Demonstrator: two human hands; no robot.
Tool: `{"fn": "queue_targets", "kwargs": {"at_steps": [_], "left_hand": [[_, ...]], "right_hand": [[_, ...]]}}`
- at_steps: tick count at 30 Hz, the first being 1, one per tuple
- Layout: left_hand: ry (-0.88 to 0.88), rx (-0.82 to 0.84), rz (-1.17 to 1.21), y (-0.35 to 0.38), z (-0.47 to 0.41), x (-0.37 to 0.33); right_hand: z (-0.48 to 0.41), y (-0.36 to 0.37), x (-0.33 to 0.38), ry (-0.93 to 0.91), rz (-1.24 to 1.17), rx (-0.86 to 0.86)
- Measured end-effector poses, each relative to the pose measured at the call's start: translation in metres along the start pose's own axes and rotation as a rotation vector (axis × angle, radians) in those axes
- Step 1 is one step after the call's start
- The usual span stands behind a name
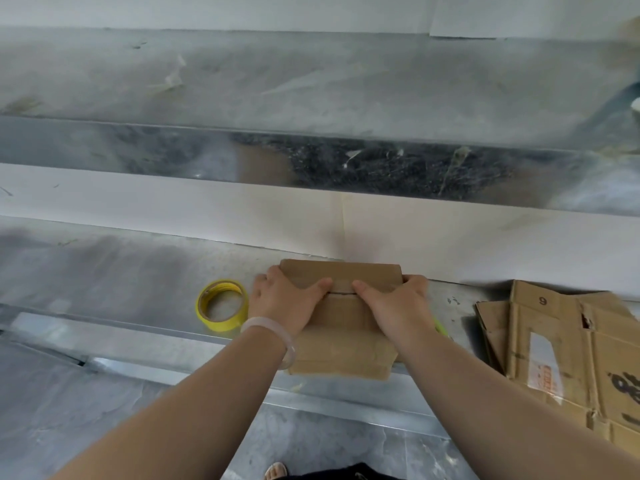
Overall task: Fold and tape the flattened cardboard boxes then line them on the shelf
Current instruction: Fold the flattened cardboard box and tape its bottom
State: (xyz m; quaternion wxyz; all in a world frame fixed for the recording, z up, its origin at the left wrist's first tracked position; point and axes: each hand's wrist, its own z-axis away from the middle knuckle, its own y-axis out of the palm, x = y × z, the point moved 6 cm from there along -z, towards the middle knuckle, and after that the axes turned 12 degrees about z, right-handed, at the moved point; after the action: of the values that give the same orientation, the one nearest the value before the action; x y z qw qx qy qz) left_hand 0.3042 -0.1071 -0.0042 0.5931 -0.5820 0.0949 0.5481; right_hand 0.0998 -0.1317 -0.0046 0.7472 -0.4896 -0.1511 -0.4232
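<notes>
**Flaps held closed, tape roll just left of the left hand**

Both hands are on one small cardboard box (341, 271) that sits at the front edge of the metal tabletop (121, 278), straight ahead of the person. The left hand (284, 299) grips the box's left side, with the fingers wrapped over the edge and the thumb lying across the top. The right hand (394, 303) mirrors it on the right side. The thumb tips nearly meet over the seam (341, 292) where the two top flaps come together.

Key relation: the seam runs left-right, in line with the two thumbs. The yellow tape roll (223, 304) lies flat on the tabletop just beside the left hand, on its outer side. The left hand is clearly the nearer one to it, and the right hand is well apart from it. My read is that folding is done on this box and taping comes next, so one hand has to keep the flaps down while the other fetches the roll.

Containers: the box is closed on top, so I can't tell what is inside. No tape is visible on the seam.

The flattened boxes (561, 344) are stacked on the tabletop to the right, near the right forearm. The upper shelf (242, 91) shows no boxes. A yellow-green sliver shows by the right wrist, too little to tell what it is.
</notes>
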Motion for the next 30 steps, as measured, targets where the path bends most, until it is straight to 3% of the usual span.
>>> {"fn": "queue_targets", "kwargs": {"at_steps": [4, 10, 19, 23, 26, 30], "left_hand": [[0.057, -0.028, -0.02, -0.001, -0.002, 0.007], [0.184, 0.032, 0.13, -0.003, -0.001, 0.011], [0.05, 0.287, 0.609, 0.006, -0.01, 0.026], [0.101, 0.231, 0.575, 0.004, -0.011, 0.031], [0.102, 0.174, 0.625, -0.009, -0.006, 0.034], [0.062, 0.111, 0.809, -0.028, -0.003, 0.044]], "right_hand": [[-0.002, 0.001, -0.004, -0.072, 0.049, -0.055], [-0.006, 0.002, -0.011, -0.175, 0.077, -0.011], [-0.025, 0.022, -0.045, -0.005, -0.359, 0.341], [-0.011, 0.013, -0.044, -0.003, -0.314, 0.288], [0.006, 0.003, -0.048, -0.126, -0.217, 0.195], [0.035, -0.01, -0.047, -0.304, -0.262, 0.075]]}}
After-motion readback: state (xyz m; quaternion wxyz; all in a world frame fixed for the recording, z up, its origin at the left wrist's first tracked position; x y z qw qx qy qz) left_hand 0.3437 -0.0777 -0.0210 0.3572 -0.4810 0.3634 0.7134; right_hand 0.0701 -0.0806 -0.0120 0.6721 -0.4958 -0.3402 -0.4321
